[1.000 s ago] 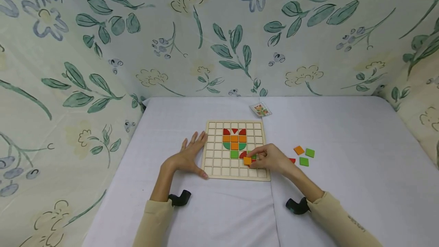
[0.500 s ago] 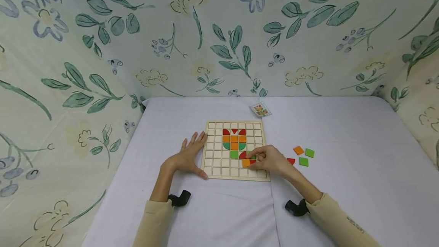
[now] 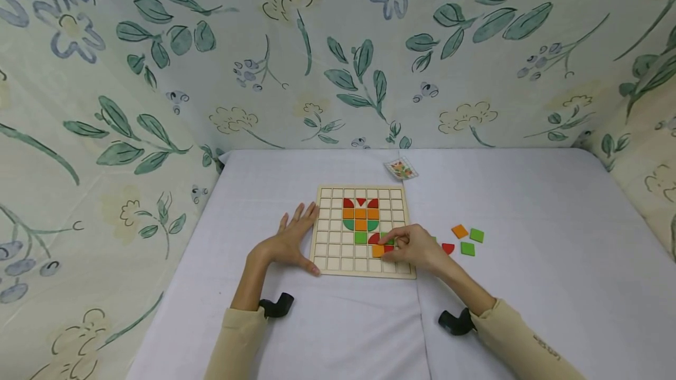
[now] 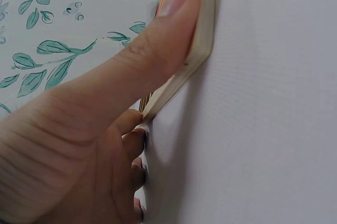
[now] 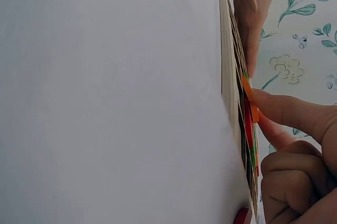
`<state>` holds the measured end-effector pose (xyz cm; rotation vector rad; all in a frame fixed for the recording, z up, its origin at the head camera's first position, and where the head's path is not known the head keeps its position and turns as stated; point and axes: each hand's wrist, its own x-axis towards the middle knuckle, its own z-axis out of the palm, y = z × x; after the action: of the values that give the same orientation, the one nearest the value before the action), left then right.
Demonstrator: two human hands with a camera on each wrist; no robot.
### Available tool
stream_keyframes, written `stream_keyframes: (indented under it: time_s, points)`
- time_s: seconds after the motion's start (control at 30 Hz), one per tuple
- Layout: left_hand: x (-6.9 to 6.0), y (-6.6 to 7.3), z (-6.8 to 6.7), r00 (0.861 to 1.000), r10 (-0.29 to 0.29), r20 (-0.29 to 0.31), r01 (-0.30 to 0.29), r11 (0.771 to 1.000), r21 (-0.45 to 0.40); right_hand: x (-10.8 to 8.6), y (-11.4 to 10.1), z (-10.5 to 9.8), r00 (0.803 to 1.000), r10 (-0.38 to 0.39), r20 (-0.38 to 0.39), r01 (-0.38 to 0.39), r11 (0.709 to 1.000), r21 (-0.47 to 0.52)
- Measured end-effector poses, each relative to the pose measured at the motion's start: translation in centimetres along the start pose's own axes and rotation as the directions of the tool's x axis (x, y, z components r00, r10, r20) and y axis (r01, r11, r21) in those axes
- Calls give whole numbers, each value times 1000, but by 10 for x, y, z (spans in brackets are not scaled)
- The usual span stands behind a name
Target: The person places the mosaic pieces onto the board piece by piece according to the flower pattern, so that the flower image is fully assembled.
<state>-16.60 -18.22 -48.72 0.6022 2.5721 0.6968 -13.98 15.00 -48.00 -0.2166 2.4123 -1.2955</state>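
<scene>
Tile (image 3: 377, 251), orange, juts left from right grip (image 3: 417, 246).

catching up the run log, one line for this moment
left hand: touches board edge | right hand: pinches orange square at board | loose tiles: right of board | card: beyond board

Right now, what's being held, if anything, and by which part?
The right hand pinches a flat orange square tile by its right side; the left hand touches the pale wooden grid board.

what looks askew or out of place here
The orange tile pinched by the right hand looks tilted, not flat on the board. Beyond it, the card lies at an angle to the board's edges.
</scene>
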Motion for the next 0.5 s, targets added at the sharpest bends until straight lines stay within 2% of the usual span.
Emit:
stream_keyframes:
  time_s: [0.23,0.5]
  points:
    - [0,-1,0,1000,2,3,-2,1000,1,0,1,3,1000,-15,-21,16,1000,9]
    - [-1,-1,0,1000,-2,8,2,1000,-9,2,1,9,999,2,-49,-2,1000,2]
